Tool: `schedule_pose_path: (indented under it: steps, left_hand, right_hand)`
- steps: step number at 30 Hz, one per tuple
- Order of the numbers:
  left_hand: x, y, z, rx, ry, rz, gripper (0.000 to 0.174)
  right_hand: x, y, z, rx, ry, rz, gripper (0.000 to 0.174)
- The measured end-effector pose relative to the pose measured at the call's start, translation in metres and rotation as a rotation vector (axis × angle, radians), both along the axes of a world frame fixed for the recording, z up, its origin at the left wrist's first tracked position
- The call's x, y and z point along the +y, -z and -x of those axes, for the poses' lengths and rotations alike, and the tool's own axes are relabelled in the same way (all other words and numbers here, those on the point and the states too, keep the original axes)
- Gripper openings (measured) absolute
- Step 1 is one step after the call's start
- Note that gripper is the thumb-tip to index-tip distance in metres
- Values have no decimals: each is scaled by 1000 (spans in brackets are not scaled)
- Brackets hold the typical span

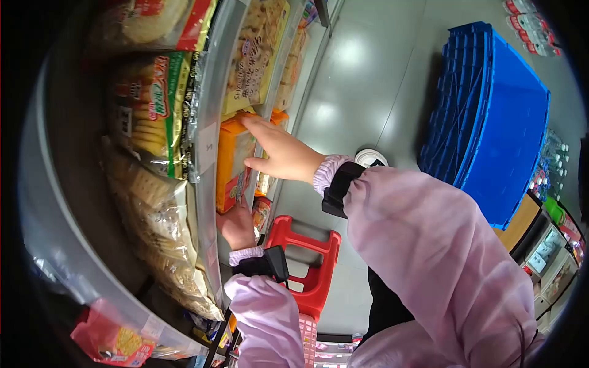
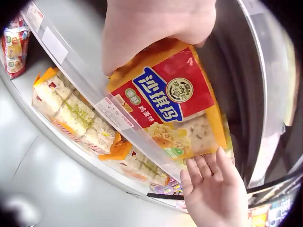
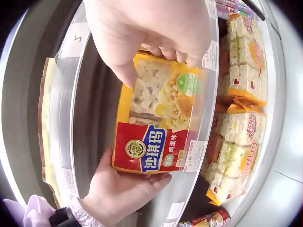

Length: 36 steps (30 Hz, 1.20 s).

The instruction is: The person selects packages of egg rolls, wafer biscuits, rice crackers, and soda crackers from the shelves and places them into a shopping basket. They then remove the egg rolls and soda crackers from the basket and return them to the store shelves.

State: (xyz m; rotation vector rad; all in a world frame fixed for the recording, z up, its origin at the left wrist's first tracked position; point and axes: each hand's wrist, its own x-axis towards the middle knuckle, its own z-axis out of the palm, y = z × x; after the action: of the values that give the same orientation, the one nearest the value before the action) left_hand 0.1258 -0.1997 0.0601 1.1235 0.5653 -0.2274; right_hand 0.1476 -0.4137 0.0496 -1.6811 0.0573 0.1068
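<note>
An orange-and-red pack of sachima (image 1: 232, 161), its label reading egg flavour, is on the shelf behind the clear front strip, between my two hands. My left hand (image 1: 238, 226) holds its red end; in the right wrist view the left thumb lies along one side and the fingers (image 3: 158, 182) go round the end. At the opposite, windowed end is my right hand (image 1: 285, 150), thumb at the pack's side and fingertips bent at its edge. In the left wrist view, this right hand (image 2: 215, 191) shows palm up against the pack (image 2: 170, 99).
More sachima packs (image 3: 236, 156) line the neighbouring shelf. Bagged biscuits (image 1: 150, 116) fill the shelf on the left. A red plastic stool (image 1: 313, 276) stands on the floor beside the shelving, above a pink basket (image 1: 308, 331). Blue crates (image 1: 503, 122) are stacked across the aisle.
</note>
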Motion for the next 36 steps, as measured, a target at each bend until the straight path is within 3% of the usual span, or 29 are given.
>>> schedule_pose_path:
  steps: [11, 14, 17, 20, 26, 29, 32, 36]
  left_hand:
    - [-29, -9, -15, -82, -98, -43, 54]
    - [-21, -7, -19, -122, -70, -85, 55]
    - [-20, -10, -21, -121, -54, -32, 57]
    - [-27, -18, -26, -14, -183, 10, 57]
    - [-23, -22, -29, 40, -183, 7, 57]
    - [-16, -17, -29, 27, -154, 39, 57]
    - [-4, -10, -27, -14, -195, 41, 53]
    - [-13, -15, -26, 15, -214, -15, 52]
  right_hand:
    - [18, 13, -22, -36, 107, 117, 76]
    - [16, 1, -27, 56, 48, 167, 77]
    - [22, 0, -32, 75, 127, 161, 74]
    - [23, -2, -38, 184, 74, 78, 71]
    - [25, 3, -44, 211, 20, 20, 75]
    - [28, 12, -47, 83, 86, -4, 77]
    - [20, 9, -50, 124, -91, 33, 75]
    - [14, 1, -51, 186, -150, 76, 78]
